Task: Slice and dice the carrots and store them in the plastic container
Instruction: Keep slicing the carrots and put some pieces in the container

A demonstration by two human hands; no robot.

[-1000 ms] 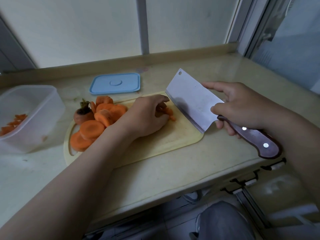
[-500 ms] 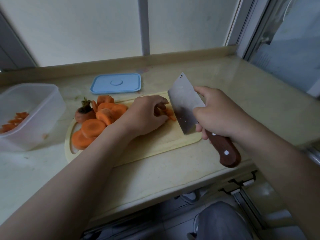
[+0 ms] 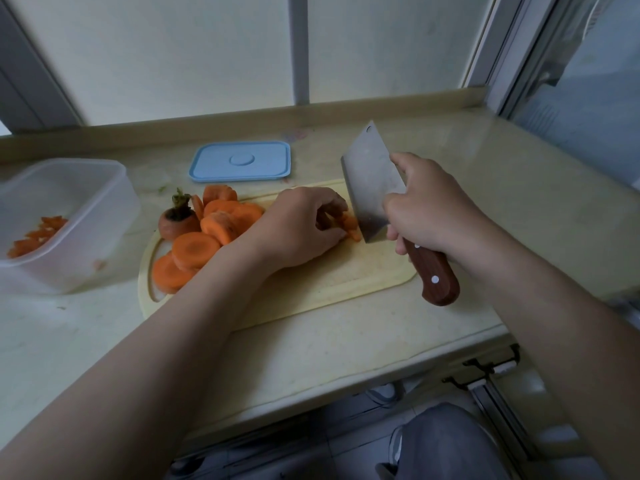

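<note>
Your left hand (image 3: 298,230) covers most of the carrot piece (image 3: 351,226); the plastic container (image 3: 107,216) is cropped at left.

Left hand (image 3: 301,230) and right hand (image 3: 433,209): both bare. Left forearm (image 3: 156,358) and right forearm (image 3: 554,323): bare skin all the way to the frame edge. Trouser leg (image 3: 446,445) at bottom of view: plain grey fabric, smooth, rounded shape.

- Single view: a wide-angle camera worn on the head, above the near edge of the desk (image 3: 346,341).
- Facing: forward and down, toward the window (image 3: 207,57) at 12 o'clock.
- Range: near; left hand (image 3: 298,230) and right hand (image 3: 429,209) sit mid-frame.
</note>
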